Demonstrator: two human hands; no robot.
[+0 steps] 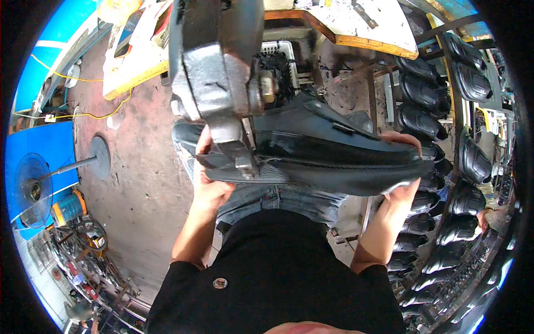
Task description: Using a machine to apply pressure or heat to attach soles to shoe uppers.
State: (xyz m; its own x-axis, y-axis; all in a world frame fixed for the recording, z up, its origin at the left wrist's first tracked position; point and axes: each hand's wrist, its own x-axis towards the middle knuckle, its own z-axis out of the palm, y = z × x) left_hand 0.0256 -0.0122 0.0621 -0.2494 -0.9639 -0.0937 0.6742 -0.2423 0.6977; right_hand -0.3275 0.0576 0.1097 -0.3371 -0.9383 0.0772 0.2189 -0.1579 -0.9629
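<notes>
A black shoe (334,158) lies sideways across the space in front of my torso, its ridged sole edge turned toward me. My left hand (214,189) is closed around the shoe's left end. Around the right end wraps my right hand (403,189), with fingers over the far side and part of the palm below. From above, a dark metal machine head (208,83) with a large bolt comes down to the left part of the shoe. Its narrow metal foot (243,164) appears to touch the shoe near the sole edge; the exact contact is partly hidden.
Racks at the right hold several black shoes (423,92). A white worktable (361,25) stands beyond the machine, near a white basket (286,50) of black scraps. At the left are a standing fan (36,190) and a yellow cord (119,106) along the floor.
</notes>
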